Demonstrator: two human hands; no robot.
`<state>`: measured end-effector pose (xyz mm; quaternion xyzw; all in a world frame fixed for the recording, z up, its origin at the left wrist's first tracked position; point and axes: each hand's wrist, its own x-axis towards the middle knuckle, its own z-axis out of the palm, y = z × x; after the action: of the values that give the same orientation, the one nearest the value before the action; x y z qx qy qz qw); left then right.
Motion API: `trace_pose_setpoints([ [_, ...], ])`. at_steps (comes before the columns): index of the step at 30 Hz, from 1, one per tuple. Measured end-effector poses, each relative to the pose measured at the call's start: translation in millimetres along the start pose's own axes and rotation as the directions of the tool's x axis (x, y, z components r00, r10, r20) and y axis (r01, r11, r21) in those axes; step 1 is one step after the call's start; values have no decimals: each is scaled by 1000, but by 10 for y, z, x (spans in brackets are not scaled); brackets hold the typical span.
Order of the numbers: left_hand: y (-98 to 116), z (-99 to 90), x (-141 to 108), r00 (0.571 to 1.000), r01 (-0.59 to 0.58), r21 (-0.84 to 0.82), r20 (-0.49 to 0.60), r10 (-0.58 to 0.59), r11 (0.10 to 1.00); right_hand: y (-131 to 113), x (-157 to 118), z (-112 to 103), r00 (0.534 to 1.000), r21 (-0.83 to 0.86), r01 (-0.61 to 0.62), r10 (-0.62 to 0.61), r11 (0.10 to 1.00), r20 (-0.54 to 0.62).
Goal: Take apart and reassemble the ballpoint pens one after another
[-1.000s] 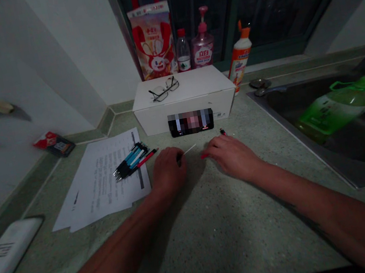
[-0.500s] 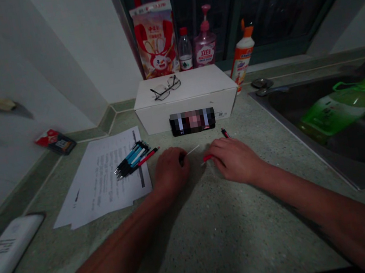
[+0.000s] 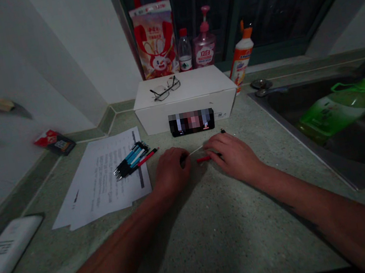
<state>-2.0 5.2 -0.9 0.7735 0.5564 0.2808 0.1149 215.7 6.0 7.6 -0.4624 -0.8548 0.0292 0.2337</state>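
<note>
My left hand is closed, its thumb and fingers round a dark pen part that is mostly hidden. A thin white pen refill sticks out from it to the right. The fingertips of my right hand are closed at the refill's far end. Beneath the right thumb is a red pen barrel, close to the counter; I cannot tell whether the hand also grips it. Just beyond the right knuckles, the dark end of another pen shows.
Several blue, black and red pens lie on printed sheets at left. A phone leans against a white box bearing eyeglasses. The sink at right holds a green bottle. A white power strip lies front left.
My right hand has let the red barrel down towards the counter, and its fingertips have moved left and up to the refill's end. My left hand has hardly moved.
</note>
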Motion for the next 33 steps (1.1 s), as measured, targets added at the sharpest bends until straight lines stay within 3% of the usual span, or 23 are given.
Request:
trace_pose_setpoints([
  [6, 40, 10, -32, 982, -171, -98, 63, 178, 980, -76, -9, -41, 995, -90, 98, -97, 991, 17],
  [13, 6, 6, -11, 997, -40, -52, 63, 44, 998, 38, 7, -159, 1000, -208, -30, 31, 978, 3],
  [21, -5, 13, -28, 999, -24, -36, 40, 25, 999, 47, 6, -170, 997, -226, -66, 71, 972, 14],
  [25, 1, 1, -29, 997, -9, -54, 73, 13, 999, 29, 13, -203, 997, -260, -29, 46, 965, 57],
  [33, 81, -52, -8, 986, 6, -31, 164, -1, 999, 24, 1, -171, 999, -249, -2, 10, 968, 31],
])
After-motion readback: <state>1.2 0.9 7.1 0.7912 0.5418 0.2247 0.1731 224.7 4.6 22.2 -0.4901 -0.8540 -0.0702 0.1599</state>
